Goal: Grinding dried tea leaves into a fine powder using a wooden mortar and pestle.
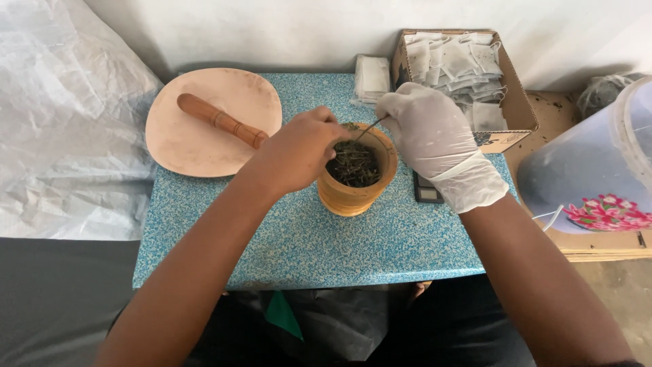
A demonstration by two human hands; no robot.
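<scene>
Lying crumpled at far left, one big white plastic sheet (64, 115). Standing at right, one translucent bucket (598, 170) with a flower print, just beside the blue speckled desk (305, 238). Resting on the desk's far left, one pale pink plate (197, 136), carrying one wooden pestle (221, 120). Sitting at far right, one open cardboard box (506, 102) packed with small white sachets (455, 61), too many to count; one small stack of sachets (372, 76) lying just left of it. Standing mid-desk, one wooden mortar (353, 180) holding dried green herbs (353, 164). Partly hiding under the gloved wrist, one small dark scale (426, 192). Curling over the mortar's left rim, bare left hand (299, 149), fingers bent; grasping anything or not, cannot tell. Pinching a thin spoon (370, 127) above the herbs, gloved right hand (435, 132).
</scene>
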